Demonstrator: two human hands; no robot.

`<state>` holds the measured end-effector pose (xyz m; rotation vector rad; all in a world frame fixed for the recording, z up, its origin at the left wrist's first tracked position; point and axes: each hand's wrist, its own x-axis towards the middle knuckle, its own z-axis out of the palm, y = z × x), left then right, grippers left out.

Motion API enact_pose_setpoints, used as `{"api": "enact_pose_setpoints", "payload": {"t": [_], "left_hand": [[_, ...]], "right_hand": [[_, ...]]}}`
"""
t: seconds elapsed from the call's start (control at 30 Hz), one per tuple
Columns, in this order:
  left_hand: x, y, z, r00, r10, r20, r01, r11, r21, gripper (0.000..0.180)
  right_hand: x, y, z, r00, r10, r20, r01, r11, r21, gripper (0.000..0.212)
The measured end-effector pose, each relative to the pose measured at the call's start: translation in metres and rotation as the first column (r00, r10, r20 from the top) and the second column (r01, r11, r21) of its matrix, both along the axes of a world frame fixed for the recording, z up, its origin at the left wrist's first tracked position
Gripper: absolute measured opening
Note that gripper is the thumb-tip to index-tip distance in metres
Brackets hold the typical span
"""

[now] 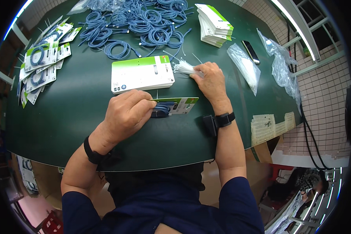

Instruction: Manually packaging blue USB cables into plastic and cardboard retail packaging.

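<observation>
Held upright on its edge, a green-and-white backing card with a coiled blue cable [163,108] is pinched in my left hand [129,111]. A thin white tie sticks up from it beside my fingertips. My right hand [211,80] has its thumb and fingers closed on the end of a bundle of white cable ties [183,67]. Between the hands and the far cables lies a stack of blank green-and-white backing cards [142,74], just beyond the held card.
Many coiled blue cables [144,23] pile up at the far side. Carded cables [41,62] heap at the left. At the right are another card stack [214,27], a bag of ties [243,66], a phone [250,52] and crumpled plastic bags [280,62] on the green table [66,124].
</observation>
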<state>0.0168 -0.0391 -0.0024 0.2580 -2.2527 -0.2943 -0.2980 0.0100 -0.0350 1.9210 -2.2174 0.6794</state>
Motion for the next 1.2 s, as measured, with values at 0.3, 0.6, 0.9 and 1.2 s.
{"api": "enact_pose_setpoints", "payload": {"t": [0.3,0.6,0.9,1.2], "left_hand": [[0.000,0.000,0.001,1.000,0.005,0.017,-0.005,1.000,0.005,0.020],[0.002,0.000,0.000,1.000,-0.009,0.004,0.009,1.000,-0.004,0.021],[0.000,0.005,0.002,1.000,-0.025,0.006,0.025,1.000,-0.009,0.021],[-0.001,0.004,0.002,0.999,-0.027,-0.017,0.027,1.000,-0.016,0.021]], "right_hand": [[0.001,0.006,0.004,0.998,0.064,-0.012,-0.064,0.995,-0.082,0.011],[0.017,0.012,0.024,0.975,0.015,0.223,0.012,0.992,-0.122,0.009],[0.004,0.024,0.015,1.000,-0.027,0.001,0.027,0.985,-0.168,0.009],[0.007,0.026,0.021,0.986,-0.138,0.099,0.140,0.990,-0.014,0.009]]}}
